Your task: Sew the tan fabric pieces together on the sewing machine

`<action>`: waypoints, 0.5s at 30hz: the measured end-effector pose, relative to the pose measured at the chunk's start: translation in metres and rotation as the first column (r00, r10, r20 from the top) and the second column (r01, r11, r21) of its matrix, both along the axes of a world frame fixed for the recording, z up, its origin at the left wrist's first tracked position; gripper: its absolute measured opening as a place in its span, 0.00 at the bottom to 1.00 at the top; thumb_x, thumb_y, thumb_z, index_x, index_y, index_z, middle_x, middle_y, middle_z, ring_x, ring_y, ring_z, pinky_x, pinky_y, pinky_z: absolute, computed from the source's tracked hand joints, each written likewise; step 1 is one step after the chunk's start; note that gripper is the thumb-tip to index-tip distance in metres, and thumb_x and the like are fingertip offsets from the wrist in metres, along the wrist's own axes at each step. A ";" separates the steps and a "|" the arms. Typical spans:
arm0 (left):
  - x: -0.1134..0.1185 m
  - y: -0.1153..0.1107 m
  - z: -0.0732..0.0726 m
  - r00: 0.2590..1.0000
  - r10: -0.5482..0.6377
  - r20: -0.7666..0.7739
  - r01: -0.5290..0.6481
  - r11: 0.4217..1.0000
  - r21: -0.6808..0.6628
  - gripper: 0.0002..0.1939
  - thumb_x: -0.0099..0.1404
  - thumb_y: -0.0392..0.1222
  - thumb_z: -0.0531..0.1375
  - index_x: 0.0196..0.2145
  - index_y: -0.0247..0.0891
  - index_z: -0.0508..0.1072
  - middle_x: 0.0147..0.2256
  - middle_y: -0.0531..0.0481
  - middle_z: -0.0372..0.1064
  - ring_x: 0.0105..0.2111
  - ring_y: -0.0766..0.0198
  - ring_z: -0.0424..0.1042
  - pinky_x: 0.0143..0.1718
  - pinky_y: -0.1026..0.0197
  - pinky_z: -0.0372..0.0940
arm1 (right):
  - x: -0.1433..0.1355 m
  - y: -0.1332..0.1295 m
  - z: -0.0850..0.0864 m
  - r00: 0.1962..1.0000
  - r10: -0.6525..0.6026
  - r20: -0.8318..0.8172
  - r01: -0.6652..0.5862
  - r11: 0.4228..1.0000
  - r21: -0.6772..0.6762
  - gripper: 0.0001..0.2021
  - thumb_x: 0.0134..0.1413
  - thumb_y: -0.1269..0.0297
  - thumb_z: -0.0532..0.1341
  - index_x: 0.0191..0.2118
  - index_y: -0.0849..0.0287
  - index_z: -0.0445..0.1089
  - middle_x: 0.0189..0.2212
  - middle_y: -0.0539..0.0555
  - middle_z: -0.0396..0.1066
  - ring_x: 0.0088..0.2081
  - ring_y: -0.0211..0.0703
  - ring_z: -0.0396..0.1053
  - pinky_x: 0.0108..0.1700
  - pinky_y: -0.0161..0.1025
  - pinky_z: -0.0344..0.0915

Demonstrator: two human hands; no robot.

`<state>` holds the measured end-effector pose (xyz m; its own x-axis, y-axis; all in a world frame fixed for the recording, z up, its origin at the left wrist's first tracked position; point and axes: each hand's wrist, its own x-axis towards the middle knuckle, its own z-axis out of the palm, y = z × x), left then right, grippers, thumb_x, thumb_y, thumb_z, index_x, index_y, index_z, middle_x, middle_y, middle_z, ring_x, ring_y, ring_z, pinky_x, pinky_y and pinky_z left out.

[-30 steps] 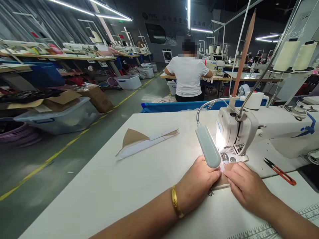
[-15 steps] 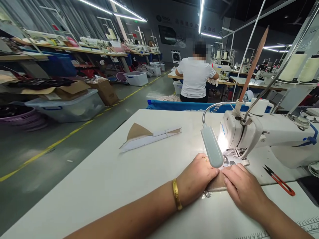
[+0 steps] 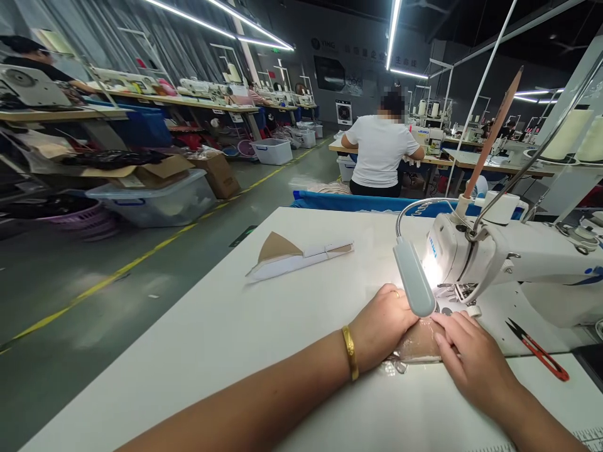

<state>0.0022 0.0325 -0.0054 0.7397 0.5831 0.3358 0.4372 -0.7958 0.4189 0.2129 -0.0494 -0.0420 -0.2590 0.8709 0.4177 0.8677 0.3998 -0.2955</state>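
Across the white tabletop (image 3: 188,351), past folded card (image 3: 287,262), my left hand (image 3: 384,323) grasps the film-covered brown piece (image 3: 420,344), probably light, slippery, bendable, best held flat by its edges, while my right hand (image 3: 475,355) pinches its right side near the sewing machine (image 3: 546,251).

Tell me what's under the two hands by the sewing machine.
Between the left hand and right hand, a brown piece with shiny clear film shows, near edge visible. Whatever lies directly beneath the palms is covered.

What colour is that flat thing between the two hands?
The flat piece is brown, with a shiny surface; the head view shows it best.
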 end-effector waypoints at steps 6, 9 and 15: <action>0.000 -0.001 -0.002 0.999 0.013 -0.030 -0.014 1.000 -0.025 0.18 0.77 0.33 0.48 0.33 0.38 0.73 0.32 0.50 0.73 0.34 0.61 0.70 0.43 0.57 0.63 | 0.006 0.002 0.002 0.995 -0.066 -0.080 0.066 0.998 -0.011 0.16 0.74 0.61 0.51 0.62 0.56 0.64 0.28 0.48 0.68 0.31 0.47 0.70 0.34 0.43 0.67; -0.002 -0.001 -0.005 0.999 0.014 -0.048 -0.015 1.000 -0.015 0.16 0.75 0.33 0.49 0.33 0.38 0.73 0.33 0.49 0.73 0.34 0.60 0.70 0.42 0.57 0.64 | 0.007 -0.001 -0.001 0.991 -0.073 -0.116 0.071 0.997 -0.024 0.17 0.74 0.60 0.51 0.62 0.55 0.63 0.29 0.48 0.68 0.31 0.46 0.70 0.36 0.43 0.68; -0.001 0.028 -0.003 0.997 0.042 -0.064 -0.045 0.998 -0.048 0.09 0.73 0.37 0.56 0.34 0.39 0.74 0.39 0.47 0.75 0.40 0.57 0.71 0.48 0.56 0.67 | 0.013 -0.003 -0.010 0.985 -0.086 -0.149 0.080 0.996 -0.048 0.15 0.74 0.59 0.52 0.59 0.54 0.66 0.29 0.49 0.68 0.31 0.46 0.69 0.36 0.42 0.68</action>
